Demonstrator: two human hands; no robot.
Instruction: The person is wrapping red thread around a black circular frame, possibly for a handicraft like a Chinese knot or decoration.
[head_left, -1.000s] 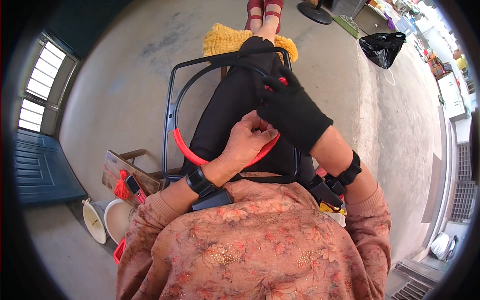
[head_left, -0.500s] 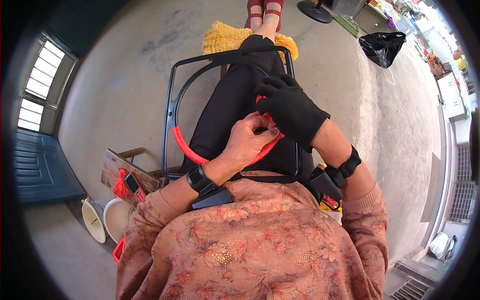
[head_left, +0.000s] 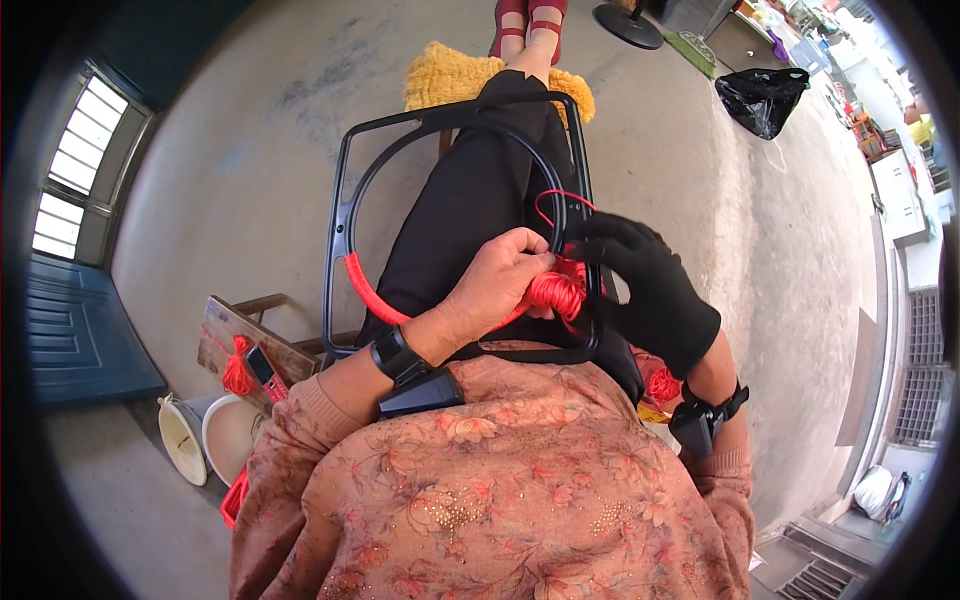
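A black frame [head_left: 340, 190] with a round ring [head_left: 362, 185] inside it lies across my thighs. Red cord is wrapped closely round the ring's lower left part [head_left: 372, 292]. My left hand [head_left: 490, 280], bare, pinches the ring's right lower side where the wrapping ends. Just beside its fingertips hangs a bundle of red cord [head_left: 558, 290], and a thin loop of cord [head_left: 548, 195] rises over the ring's right side. My right hand [head_left: 655, 290], in a black glove, is just right of the bundle, with fingers and thumb apart.
To the left stand a wooden stool [head_left: 225, 335] with red cord and a phone [head_left: 266, 372] on it, and buckets [head_left: 183, 440]. A yellow-covered seat [head_left: 450, 75] supports my legs. A black plastic bag [head_left: 763, 100] and a broom head [head_left: 693, 52] lie at far right.
My right hand has moved right and down from the ring, its fingers spreading. The red cord bundle and a thin loop now show. My left hand stays almost in place.
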